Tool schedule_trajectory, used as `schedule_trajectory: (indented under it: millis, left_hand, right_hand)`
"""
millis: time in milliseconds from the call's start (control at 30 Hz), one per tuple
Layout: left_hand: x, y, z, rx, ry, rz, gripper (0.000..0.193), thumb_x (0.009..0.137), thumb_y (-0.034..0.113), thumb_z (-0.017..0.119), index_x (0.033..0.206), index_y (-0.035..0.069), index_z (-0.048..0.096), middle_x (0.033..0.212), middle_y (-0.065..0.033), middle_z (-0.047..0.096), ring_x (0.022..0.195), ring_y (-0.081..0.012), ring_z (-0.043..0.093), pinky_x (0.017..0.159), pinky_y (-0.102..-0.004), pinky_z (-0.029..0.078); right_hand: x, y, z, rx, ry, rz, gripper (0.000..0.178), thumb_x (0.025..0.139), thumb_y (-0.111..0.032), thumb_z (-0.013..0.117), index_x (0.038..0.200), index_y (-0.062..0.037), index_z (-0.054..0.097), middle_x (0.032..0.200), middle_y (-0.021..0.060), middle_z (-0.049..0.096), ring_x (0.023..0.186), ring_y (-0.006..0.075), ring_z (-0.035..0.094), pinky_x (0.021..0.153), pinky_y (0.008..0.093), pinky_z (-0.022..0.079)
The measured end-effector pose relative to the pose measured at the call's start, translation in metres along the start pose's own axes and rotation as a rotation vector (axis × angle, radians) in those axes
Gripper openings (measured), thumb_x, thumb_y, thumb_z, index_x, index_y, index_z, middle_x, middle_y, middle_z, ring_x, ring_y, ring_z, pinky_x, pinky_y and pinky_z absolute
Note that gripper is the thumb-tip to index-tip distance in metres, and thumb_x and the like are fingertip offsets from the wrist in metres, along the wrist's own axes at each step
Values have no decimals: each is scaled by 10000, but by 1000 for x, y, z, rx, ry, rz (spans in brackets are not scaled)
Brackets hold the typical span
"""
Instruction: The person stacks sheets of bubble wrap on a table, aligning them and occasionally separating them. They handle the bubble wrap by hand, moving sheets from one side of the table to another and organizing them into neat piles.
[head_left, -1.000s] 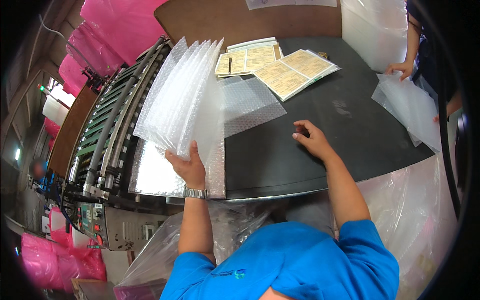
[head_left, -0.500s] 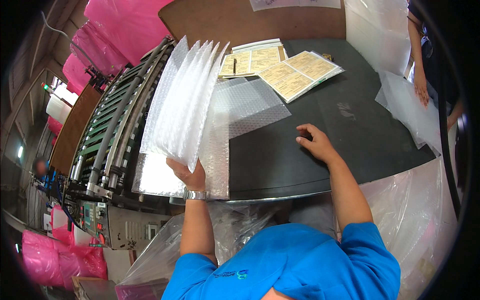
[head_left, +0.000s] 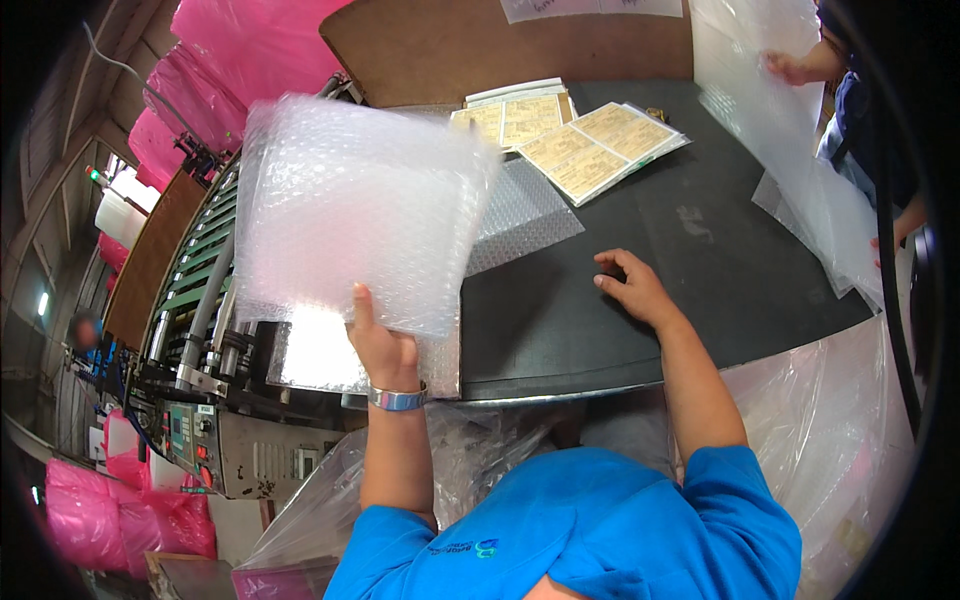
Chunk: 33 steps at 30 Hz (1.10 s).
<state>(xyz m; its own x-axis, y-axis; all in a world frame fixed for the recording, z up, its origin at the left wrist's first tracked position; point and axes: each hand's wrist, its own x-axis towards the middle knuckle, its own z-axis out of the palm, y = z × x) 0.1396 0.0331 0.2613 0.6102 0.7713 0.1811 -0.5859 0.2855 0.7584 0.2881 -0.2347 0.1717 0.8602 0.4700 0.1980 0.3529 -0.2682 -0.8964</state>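
Note:
My left hand [head_left: 385,347] grips the lower edge of a stack of clear bubble wrap sheets [head_left: 360,215], thumb laid over the front face and the other fingers hidden behind. The stack stands raised, its broad side turned toward me. Beneath it, more bubble wrap [head_left: 318,355] lies at the table's left edge, and another flat bubble wrap piece [head_left: 530,220] shows to the right. My right hand [head_left: 635,288] rests on the black tabletop [head_left: 560,340] with nothing in it, fingers loosely bent and thumb apart from them.
Yellow printed forms [head_left: 600,150] lie toward the back, before a brown board [head_left: 500,50]. On the left stands a roller machine [head_left: 205,250] with a control panel [head_left: 190,445]. A co-worker's hand [head_left: 790,68] at right holds up clear sheeting [head_left: 765,100].
My left hand has turned the fanned bubble wrap from edge-on to broad side facing me. My right hand stays put. The co-worker has lifted a clear sheet upright.

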Motion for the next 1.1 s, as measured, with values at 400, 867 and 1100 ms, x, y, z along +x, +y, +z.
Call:
schedule_trajectory:
  millis: [400,867,1100]
  left_hand:
    - [14,12,14,-448,-42,-475,505,897,397,381,1266,54,349,1248,-120,442,1109,-280,456,931,-435,383]
    - [-57,-46,15,-21,-210,-336,568,892,407,395,1261,-16,310,1261,-157,407,1135,-299,419,955,-433,332]
    - [-134,-86,-4,82,-523,-419,640,794,464,562,1165,-32,400,1168,-146,458,1062,-219,465,881,-360,402]
  right_hand:
    - [-1,-3,0,21,-3,1,332,766,-183,621,1060,-56,532,992,90,549,945,188,526,814,292,415]
    - [-37,-67,34,1036,-106,90,1173,529,-508,758,1375,-121,43,1380,183,191,1246,313,270,1000,441,242]
    - [-76,-62,9,1180,214,136,727,657,-148,730,1251,-48,321,1176,122,455,1103,236,428,930,397,357]
